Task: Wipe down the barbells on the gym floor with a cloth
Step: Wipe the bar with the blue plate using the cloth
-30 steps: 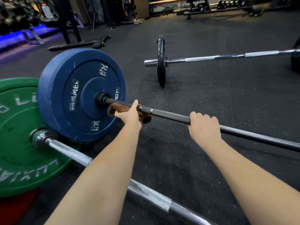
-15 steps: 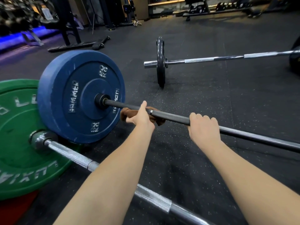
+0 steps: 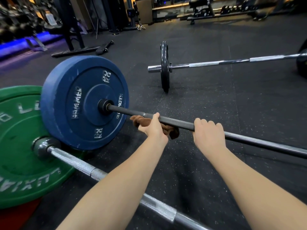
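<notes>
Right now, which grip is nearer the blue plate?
Left. The left grip holds the cloth on the bar, a short way from the blue plate. The right grip holds the same bar farther along, beyond the left.

A gym, plainly: black speckled rubber floor (image 3: pixel 232 105), a dark barbell (image 3: pixel 176 123) carrying a blue 20 kg bumper plate (image 3: pixel 74 90), a green plate (image 3: pixel 18 155) beside it, a chrome barbell (image 3: pixel 219 62) lying further off, black rack uprights (image 3: pixel 69 22) and a weight bench (image 3: pixel 198 1) along the far wall.
</notes>
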### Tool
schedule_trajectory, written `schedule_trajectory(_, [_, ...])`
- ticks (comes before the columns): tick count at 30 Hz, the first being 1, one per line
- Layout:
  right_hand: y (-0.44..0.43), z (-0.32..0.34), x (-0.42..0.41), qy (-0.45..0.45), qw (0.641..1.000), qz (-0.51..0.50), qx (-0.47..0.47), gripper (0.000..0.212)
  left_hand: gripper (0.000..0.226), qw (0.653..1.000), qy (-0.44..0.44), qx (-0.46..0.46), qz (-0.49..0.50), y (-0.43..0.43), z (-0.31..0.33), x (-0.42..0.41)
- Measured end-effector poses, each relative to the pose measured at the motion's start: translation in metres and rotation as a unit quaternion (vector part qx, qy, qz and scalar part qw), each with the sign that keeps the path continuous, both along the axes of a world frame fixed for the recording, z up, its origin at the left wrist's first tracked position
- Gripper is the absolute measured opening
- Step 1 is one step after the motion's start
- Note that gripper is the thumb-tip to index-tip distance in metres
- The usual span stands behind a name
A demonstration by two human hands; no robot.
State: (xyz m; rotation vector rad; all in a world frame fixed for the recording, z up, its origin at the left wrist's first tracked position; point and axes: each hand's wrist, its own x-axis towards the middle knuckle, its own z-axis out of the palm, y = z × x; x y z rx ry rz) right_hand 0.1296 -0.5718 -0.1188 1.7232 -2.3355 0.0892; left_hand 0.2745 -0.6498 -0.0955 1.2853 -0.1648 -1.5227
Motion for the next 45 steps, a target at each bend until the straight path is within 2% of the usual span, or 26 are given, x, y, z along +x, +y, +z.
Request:
schedule_trajectory(5, [-0.001,-0.001,-0.001,-0.001,1.000,-0.001,-0.001,0.022,0.083,1.000,-0.005,0.007,0.027,-0.001,0.005,-0.011])
schedule_trajectory(11, [-0.002,0.000,-0.001,-0.013,1.000,0.003,0.001,0.024,0.087,0.995,-0.052,-0.021,0.087,-0.021,0.004,0.010])
schedule_trajectory(15, [-0.002,-0.003,-0.001,-0.009,1.000,-0.001,0.002,0.025,0.089,0.998,-0.039,0.001,0.055,-0.013,0.007,0.005])
schedule_trajectory(23, [-0.001,0.001,0.001,-0.006,1.000,-0.004,0.003,0.019,0.076,0.998,-0.052,0.035,-0.027,0.029,0.005,-0.043])
schedule_trajectory(32, [-0.002,-0.003,-0.002,-0.008,1.000,0.002,-0.002,0.023,0.080,0.997,-0.058,-0.004,0.041,0.004,0.008,-0.011])
schedule_trajectory(41, [0.000,-0.003,0.001,0.006,1.000,-0.009,0.003,0.025,0.073,0.996,-0.054,0.047,-0.052,0.023,0.006,-0.036])
schedule_trajectory(45, [0.003,0.003,0.003,-0.018,1.000,-0.008,0.017,0.020,0.065,0.993,-0.073,0.044,-0.076,0.030,0.004,-0.047])
